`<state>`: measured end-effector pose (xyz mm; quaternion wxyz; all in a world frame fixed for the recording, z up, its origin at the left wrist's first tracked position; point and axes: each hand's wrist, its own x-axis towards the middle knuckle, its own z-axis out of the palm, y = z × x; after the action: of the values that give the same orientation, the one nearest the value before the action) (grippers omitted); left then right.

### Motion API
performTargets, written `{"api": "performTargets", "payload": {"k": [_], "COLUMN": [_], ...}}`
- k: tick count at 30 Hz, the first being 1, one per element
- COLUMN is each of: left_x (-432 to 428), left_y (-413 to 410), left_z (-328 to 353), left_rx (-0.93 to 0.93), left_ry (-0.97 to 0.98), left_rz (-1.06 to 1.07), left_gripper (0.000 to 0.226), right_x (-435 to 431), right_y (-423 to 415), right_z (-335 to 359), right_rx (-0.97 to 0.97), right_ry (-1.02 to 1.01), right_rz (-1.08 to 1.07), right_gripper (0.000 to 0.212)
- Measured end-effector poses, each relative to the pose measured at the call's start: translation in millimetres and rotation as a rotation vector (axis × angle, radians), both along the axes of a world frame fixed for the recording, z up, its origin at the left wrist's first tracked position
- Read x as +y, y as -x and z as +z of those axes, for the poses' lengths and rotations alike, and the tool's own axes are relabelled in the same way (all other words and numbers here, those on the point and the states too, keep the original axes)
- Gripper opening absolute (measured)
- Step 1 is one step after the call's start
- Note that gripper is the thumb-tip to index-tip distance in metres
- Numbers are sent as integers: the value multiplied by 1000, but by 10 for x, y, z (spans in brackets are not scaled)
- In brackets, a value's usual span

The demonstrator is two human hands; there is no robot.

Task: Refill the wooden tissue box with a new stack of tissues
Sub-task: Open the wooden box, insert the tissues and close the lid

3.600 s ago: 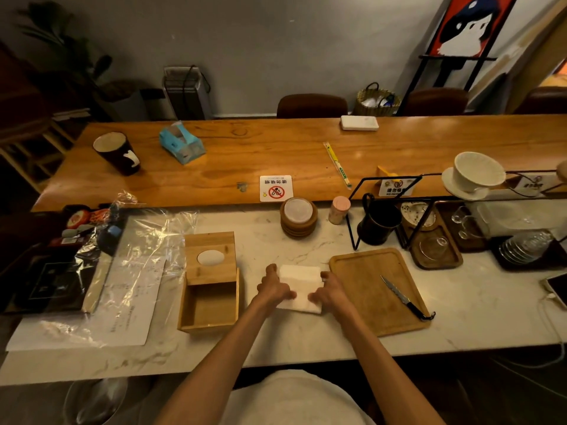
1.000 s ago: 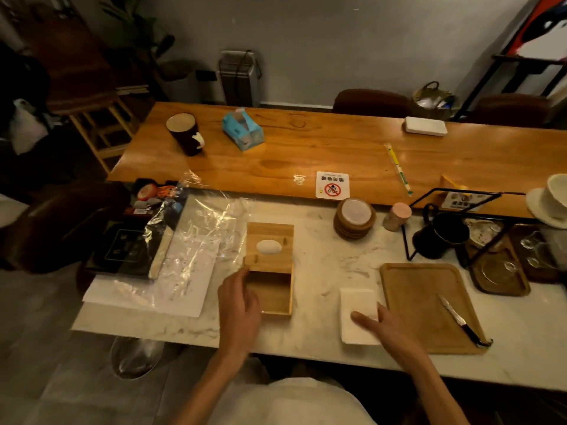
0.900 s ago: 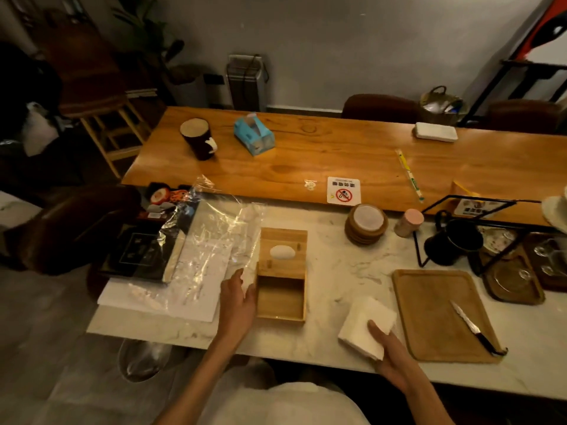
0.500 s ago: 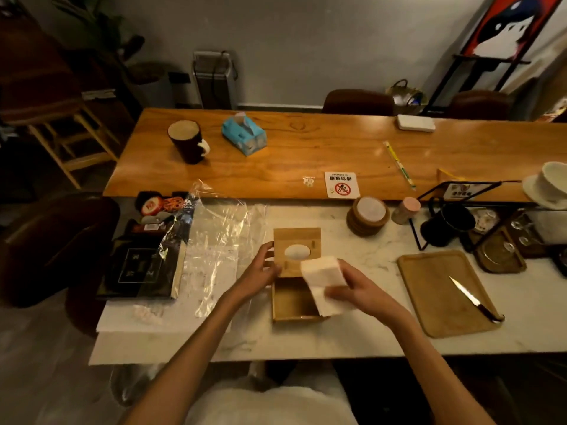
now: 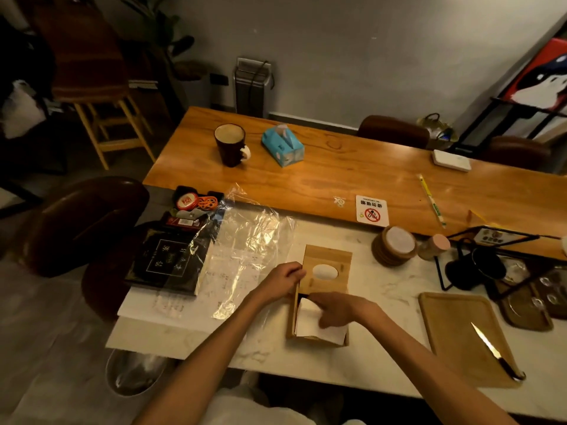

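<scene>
**Tissues going into the box**

My right hand (image 5: 336, 311) lies flat on the one stack of white tissues (image 5: 316, 328), fingers spread and pressing rather than gripping, pushing it down into the open half of the wooden tissue box (image 5: 317, 337). The stack sits tilted: its near edge rides at the box's front wall, its far end slips under the sliding lid (image 5: 326, 269). My left hand (image 5: 283, 279) pinches the lid's left edge, thumb and fingers closed on it.

The box runs lengthwise away from me, straight ahead between both hands, so the lid, I judge, must slide toward me along that axis. The left hand already has it; the right must clear out first. Tissue could catch under the lid if the stack stays proud.

One box, one lid with one oval slot, one stack. To the right, one cutting board (image 5: 460, 335) with one knife (image 5: 494, 352). To the left, a clear plastic wrapper (image 5: 245, 250). Beyond, one pile of wooden coasters (image 5: 394, 245); farther still, one dark mug (image 5: 230, 144) and one blue tissue pack (image 5: 282, 147) on the wooden table (image 5: 352, 176).
</scene>
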<state>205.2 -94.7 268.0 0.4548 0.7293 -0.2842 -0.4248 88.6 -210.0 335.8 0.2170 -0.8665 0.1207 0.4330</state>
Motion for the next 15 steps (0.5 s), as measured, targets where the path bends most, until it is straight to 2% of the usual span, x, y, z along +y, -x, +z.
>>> {"api": "performTargets", "payload": {"k": [7,12,15], "left_x": [-26,-22,-23], "left_y": [48,44,47], "left_z": [-15,-17,-42], "left_rx": [-24,-33,-50], "left_ry": [0,-3,-8], "left_rz": [74,79,74], "left_gripper": [22,24,28], "right_x": [123,239,246], "right_y": [97,162,195], "right_z": [-191,-245,-312], "right_rx": [-162,-319,-230], "right_ry": [110,304,174], "right_rz": [-151,-62,-32], "right_gripper": [60,56,58]}}
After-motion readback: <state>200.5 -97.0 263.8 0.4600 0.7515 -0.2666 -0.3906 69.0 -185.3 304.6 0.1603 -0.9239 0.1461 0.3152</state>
